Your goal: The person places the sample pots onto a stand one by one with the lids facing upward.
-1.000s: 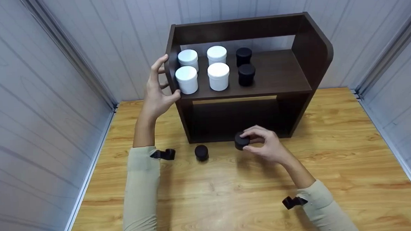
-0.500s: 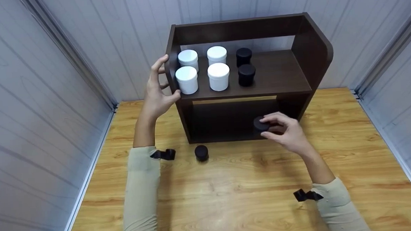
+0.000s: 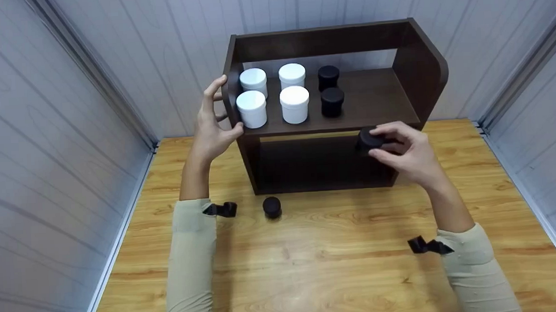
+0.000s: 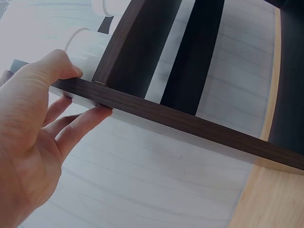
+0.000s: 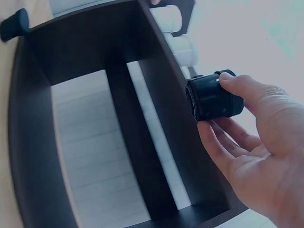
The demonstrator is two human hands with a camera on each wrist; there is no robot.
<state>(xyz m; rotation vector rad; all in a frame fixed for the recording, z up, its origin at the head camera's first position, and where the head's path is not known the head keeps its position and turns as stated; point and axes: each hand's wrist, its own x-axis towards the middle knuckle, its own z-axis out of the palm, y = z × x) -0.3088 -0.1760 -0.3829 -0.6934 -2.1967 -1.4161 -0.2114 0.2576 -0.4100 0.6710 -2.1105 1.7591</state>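
My right hand (image 3: pixel 409 154) pinches a black lidded jar (image 3: pixel 370 139) between thumb and fingers, in front of the upper shelf's front edge. The right wrist view shows that jar (image 5: pixel 209 97) lying sideways in the picture, the thumb on one side and fingers on the other. At the left side of the dark brown shelf unit (image 3: pixel 379 98), my left hand (image 3: pixel 212 128) grips the side panel, thumb in front and fingers outside, as the left wrist view also shows. Two black jars (image 3: pixel 332 101) and several white jars (image 3: pixel 295 105) stand on the upper shelf.
Another black jar (image 3: pixel 272 207) stands on the wooden floor (image 3: pixel 288 269) before the unit's lower left corner. The lower compartment (image 3: pixel 307 164) opens to the front. Pale panelled walls (image 3: pixel 86 137) close in the left, back and right sides.
My right hand has carried the black jar up and to the right, from low before the lower compartment to the upper shelf's edge. The left hand stays on the side panel.
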